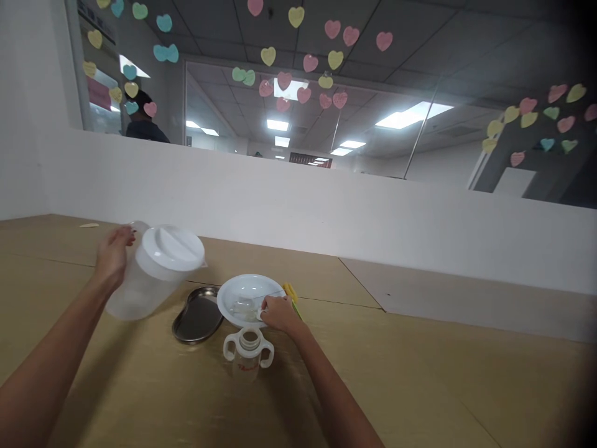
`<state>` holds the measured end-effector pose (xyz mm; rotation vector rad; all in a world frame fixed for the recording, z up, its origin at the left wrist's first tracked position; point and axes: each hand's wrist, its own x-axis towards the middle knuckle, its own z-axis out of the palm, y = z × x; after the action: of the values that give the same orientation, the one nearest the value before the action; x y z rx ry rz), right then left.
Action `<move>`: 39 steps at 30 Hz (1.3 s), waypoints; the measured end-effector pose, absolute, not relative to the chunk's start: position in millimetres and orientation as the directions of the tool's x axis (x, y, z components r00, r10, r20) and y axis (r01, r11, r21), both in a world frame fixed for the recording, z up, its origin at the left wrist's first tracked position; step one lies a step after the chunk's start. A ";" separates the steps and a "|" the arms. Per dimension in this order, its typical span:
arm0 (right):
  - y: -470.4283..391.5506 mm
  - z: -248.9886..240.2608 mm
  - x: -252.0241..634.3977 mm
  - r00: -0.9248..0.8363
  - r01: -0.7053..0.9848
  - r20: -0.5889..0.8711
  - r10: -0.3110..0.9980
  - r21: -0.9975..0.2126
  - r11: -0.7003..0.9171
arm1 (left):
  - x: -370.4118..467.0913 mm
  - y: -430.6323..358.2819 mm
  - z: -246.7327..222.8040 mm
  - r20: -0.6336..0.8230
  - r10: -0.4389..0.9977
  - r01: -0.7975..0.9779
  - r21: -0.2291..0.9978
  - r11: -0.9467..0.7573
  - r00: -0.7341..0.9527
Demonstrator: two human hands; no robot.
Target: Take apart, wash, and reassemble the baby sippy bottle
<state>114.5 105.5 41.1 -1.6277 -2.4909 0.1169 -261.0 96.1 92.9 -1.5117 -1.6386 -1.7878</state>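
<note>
My left hand point(114, 252) is closed round the handle of a translucent plastic pitcher point(152, 283) with a white lid. The pitcher tilts to the right, its spout side towards the white bowl point(252, 281). Over the bowl's right side, my right hand point(278, 313) is closed in a pinch on a small whitish piece, too small to name. Clear items point(245, 306) lie in the bowl, their kind hard to tell. In front of the bowl stands an uncapped baby bottle point(247, 361) with two white handles and red lettering.
A kidney-shaped metal tray point(198, 316) lies between pitcher and bowl. Behind my right hand is a yellow brush-like thing point(290, 291) with a green stem. A flat pale piece point(88, 225) lies at the far left. Behind the table point(420, 386) rises a white wall point(280, 205) with a window.
</note>
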 end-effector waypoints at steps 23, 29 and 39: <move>47.5 114.4 114.0 -0.518 0.743 0.329 0.790 -0.285 0.606 | -94.9 51.1 145.7 0.910 0.411 0.902 0.221 -0.370 -0.054; 45.9 118.1 116.1 -0.507 0.793 0.283 0.814 -0.219 0.569 | -91.1 47.2 146.0 0.917 0.397 0.926 0.120 -0.359 0.035; 35.2 129.7 119.1 -0.522 0.781 0.265 0.811 -0.233 0.579 | -84.8 46.2 144.9 0.904 0.407 0.944 0.014 -0.329 0.128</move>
<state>119.1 35.2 129.7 -1.2947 -2.4702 0.1201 -84.8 46.2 144.9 -1.8170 -1.3036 -1.1643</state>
